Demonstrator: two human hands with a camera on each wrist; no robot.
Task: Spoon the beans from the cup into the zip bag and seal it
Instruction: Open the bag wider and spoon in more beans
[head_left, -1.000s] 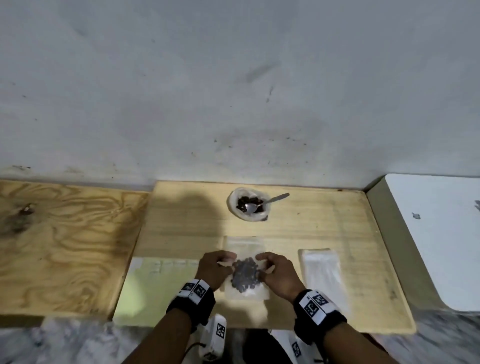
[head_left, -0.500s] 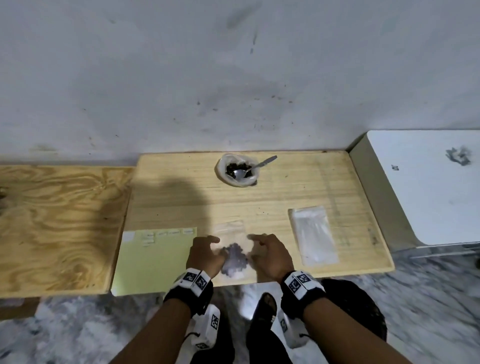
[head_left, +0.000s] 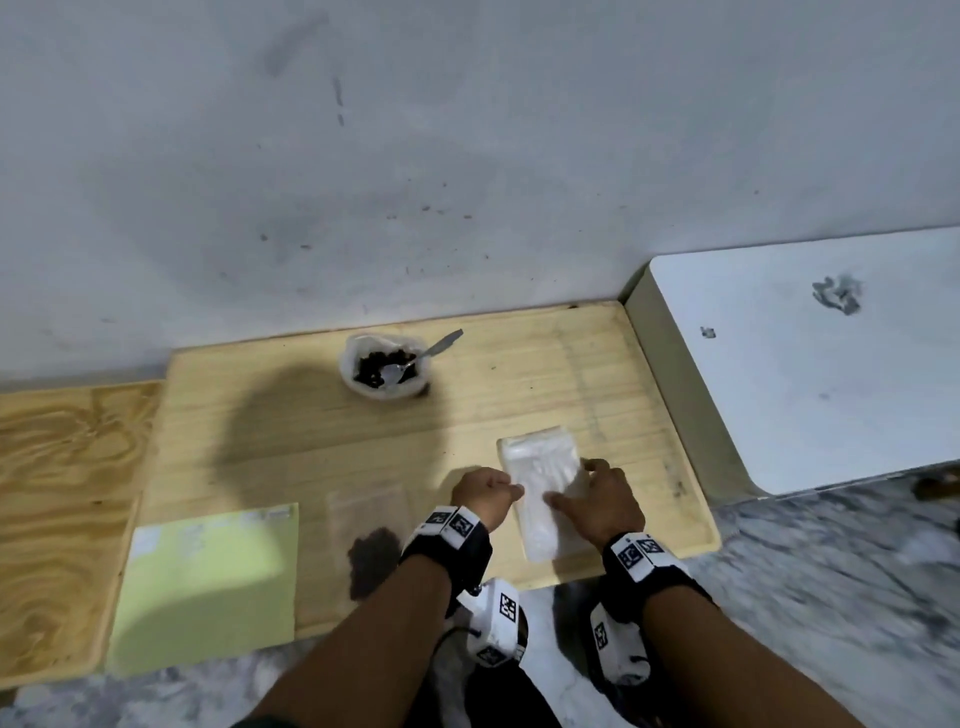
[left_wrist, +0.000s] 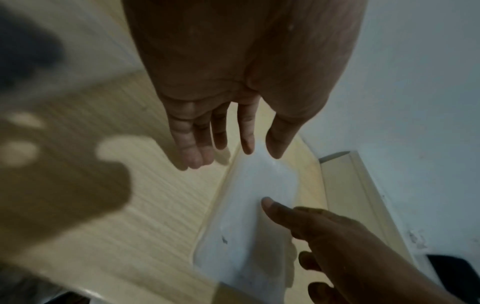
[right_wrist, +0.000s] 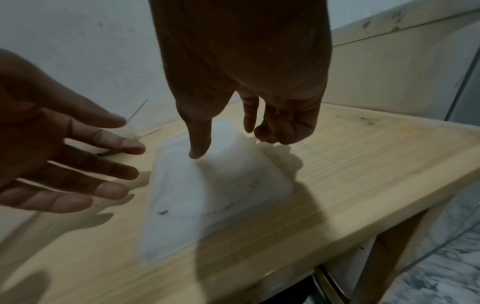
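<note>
A white cup (head_left: 384, 391) of dark beans (head_left: 374, 361) stands at the back of the wooden table (head_left: 519, 395), with a metal spoon (head_left: 415, 361) resting in it. A clear zip bag (head_left: 371, 545) holding dark beans lies flat near the front edge, untouched, just left of my left wrist. Both hands are at a stack of empty zip bags (head_left: 543, 483) on the right. My left hand (head_left: 498, 491) hovers at the stack's left edge with fingers (left_wrist: 221, 133) straight and holds nothing. My right hand (head_left: 582, 488) has its thumb (right_wrist: 198, 144) on top of the stack (right_wrist: 221, 185).
A pale green sheet (head_left: 208, 587) lies at the table's front left. A plywood board (head_left: 62, 519) adjoins the table on the left, and a white-topped unit (head_left: 805, 374) stands against it on the right. The wall runs close behind the cup. Marble floor (head_left: 831, 597) lies below the front edge.
Both hands have let go of the bean-filled bag and moved right to the stack of empty bags. The filled bag now lies alone on the table.
</note>
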